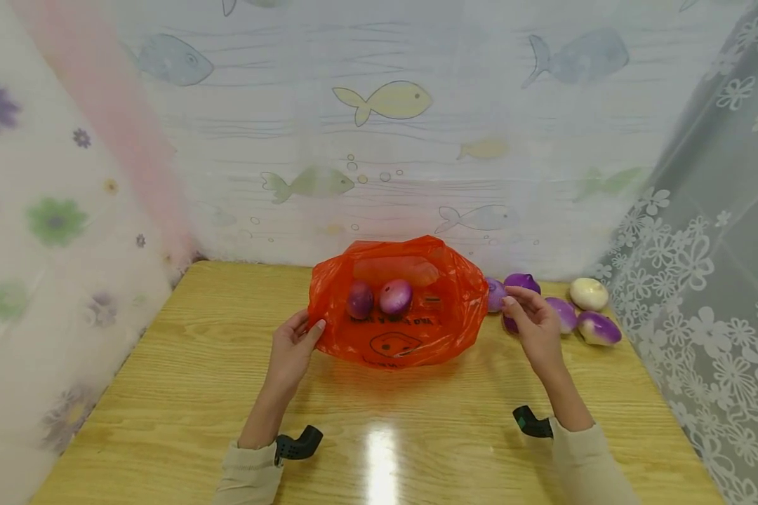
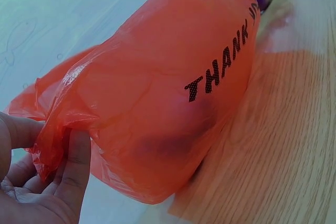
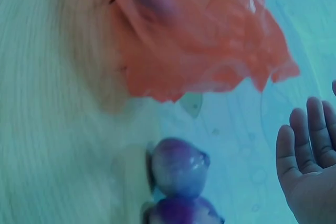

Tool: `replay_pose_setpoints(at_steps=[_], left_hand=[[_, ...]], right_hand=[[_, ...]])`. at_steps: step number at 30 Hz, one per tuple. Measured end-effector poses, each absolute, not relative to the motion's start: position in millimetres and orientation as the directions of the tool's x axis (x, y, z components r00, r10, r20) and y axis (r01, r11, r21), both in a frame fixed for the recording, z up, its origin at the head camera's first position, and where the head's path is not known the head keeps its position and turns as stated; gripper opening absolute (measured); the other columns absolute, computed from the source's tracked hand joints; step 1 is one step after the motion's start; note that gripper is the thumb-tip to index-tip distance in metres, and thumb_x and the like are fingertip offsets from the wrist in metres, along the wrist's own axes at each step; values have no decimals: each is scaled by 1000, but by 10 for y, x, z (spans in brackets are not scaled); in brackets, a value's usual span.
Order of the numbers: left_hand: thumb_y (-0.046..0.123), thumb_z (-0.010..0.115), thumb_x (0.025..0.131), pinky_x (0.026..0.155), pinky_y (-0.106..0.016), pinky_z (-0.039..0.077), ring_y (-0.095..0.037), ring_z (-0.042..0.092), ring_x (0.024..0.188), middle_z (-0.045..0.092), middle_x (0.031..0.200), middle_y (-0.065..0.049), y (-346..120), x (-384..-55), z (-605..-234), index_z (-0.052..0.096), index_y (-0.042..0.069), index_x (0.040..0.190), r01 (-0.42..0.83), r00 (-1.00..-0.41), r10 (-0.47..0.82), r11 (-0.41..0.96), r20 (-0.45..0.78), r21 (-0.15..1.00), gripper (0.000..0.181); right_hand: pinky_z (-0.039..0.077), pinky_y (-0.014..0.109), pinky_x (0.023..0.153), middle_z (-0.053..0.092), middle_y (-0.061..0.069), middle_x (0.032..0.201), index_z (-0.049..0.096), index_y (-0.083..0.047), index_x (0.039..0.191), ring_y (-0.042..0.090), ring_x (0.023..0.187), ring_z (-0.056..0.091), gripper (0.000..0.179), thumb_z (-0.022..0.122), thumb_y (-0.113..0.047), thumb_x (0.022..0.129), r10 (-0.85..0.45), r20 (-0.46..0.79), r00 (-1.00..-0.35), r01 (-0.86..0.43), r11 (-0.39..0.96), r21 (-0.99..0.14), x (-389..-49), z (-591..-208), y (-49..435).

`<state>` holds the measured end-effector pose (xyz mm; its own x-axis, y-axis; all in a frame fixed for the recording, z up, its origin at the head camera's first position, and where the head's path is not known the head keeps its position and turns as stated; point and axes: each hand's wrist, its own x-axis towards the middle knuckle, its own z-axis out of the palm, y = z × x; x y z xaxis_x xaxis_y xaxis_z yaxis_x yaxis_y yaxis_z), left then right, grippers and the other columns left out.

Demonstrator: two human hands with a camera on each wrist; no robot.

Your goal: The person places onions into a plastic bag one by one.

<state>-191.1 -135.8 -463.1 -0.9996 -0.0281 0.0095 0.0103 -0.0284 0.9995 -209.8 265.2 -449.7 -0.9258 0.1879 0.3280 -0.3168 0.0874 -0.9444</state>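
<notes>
Bag (image 1: 354,344), one; onions (image 1: 395,297), two, inside. Left fingers (image 2: 77,156) pinch its edge, which I judge props it wide; right fingers (image 3: 317,124) straight, empty.

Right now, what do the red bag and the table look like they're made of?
The red bag looks like thin, shiny plastic: it's crinkled, catches the light, and dark shapes show through. The table looks like smooth, slightly glossy wood, with grain lines and a bright reflection, though the grain could be printed.
</notes>
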Motion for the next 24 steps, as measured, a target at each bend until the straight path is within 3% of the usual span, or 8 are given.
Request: replay_pose_setpoints(at_steps=[5,14,24], left_hand=[[8,58,104,90,-19,56,-13,66,110,58,138,-22,-1362,-1915,-4647,50,-2,143,24,-1000,-19,-36,24,999,41],[7,58,104,90,-20,56,-20,65,114,59,139,-21,-1360,-1909,-4647,51,-2,143,16,-1000,-21,-31,15,999,41],[8,58,104,91,-19,55,-16,66,112,59,139,-21,-1358,-1914,-4642,51,-1,143,16,-1000,-16,-33,16,999,40]], right_hand=[[55,14,80,73,-5,97,69,1,117,7,87,68,21,65,-10,100,256,309,-916,-291,107,-951,-2095,-4570,2790],[53,12,75,72,-9,91,67,9,117,3,84,67,25,67,-5,97,346,292,-892,-271,107,-956,-2098,-4683,2939],[48,8,85,66,-11,106,63,8,129,3,98,60,38,72,-3,93,389,237,-890,-121,299,-946,-2136,-4853,3108]])
